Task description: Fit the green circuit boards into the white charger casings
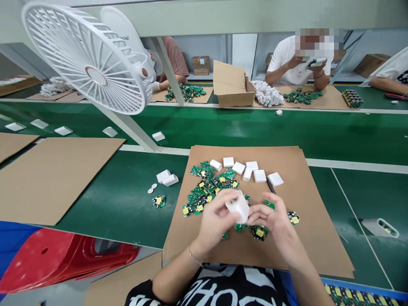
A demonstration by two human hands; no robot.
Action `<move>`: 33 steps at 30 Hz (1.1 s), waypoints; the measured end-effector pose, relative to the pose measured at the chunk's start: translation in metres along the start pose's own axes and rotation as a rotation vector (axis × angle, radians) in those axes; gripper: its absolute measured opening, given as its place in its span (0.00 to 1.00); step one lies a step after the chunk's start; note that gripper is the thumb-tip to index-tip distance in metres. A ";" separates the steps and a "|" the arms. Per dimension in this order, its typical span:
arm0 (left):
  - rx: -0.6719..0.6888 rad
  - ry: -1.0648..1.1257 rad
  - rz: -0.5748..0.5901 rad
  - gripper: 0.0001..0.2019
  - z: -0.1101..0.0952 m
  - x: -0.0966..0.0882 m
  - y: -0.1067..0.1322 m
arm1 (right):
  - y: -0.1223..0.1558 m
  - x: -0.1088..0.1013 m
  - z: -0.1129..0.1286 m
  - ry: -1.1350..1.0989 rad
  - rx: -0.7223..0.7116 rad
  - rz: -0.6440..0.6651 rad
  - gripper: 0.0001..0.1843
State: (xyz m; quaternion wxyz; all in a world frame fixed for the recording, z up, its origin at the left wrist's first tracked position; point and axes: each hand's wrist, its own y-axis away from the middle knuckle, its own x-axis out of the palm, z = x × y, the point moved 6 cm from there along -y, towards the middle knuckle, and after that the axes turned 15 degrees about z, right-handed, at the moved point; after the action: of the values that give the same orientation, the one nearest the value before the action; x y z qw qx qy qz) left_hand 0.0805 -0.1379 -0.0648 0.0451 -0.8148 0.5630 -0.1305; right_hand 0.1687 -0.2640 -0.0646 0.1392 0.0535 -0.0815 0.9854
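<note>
My left hand (214, 219) grips a white plastic housing (241, 208) between thumb and fingers, above the cardboard sheet (204, 246). My right hand (273, 216) is open beside the housing's right side, fingers spread; its fingertips are close to the housing, and I cannot tell whether they touch it. A pile of green circuit boards (212, 185) with yellow parts lies beyond my left hand. More boards, such as one circuit board (259, 232), lie under and between my hands, partly hidden. Several white housings (259, 175) sit in a loose row at the back, near a dark thin tool (270, 185).
A white fan (95, 76) hangs at the upper left. Beyond runs a green conveyor belt (223, 125) carrying white housings. A filled housing (381, 228) lies at right, a tray of boards (357, 295) at lower right. Red stools (47, 255) stand at left. Co-workers (296, 63) sit opposite.
</note>
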 end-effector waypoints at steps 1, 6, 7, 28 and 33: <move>-0.102 0.261 -0.086 0.16 0.007 -0.004 -0.003 | 0.001 -0.005 0.002 0.005 -0.030 -0.007 0.28; -0.488 1.028 -0.274 0.15 0.023 0.003 -0.013 | 0.009 -0.025 0.001 0.075 -0.044 -0.136 0.23; -0.516 1.076 -0.289 0.16 0.023 0.005 -0.013 | 0.010 -0.025 -0.001 0.080 -0.039 -0.145 0.23; -0.356 -0.688 -0.144 0.22 0.039 -0.163 -0.221 | -0.039 -0.168 -0.045 1.028 0.473 -0.297 0.18; -0.282 -0.653 0.096 0.21 0.035 -0.088 -0.183 | -0.050 -0.142 -0.029 0.794 0.212 -0.253 0.21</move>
State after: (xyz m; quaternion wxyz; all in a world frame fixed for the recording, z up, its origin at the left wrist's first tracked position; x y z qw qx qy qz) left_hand 0.2264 0.0073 -0.0718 0.1157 -0.7845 0.5689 0.2179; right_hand 0.3164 -0.2496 -0.1037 0.2732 -0.3062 0.0872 0.9077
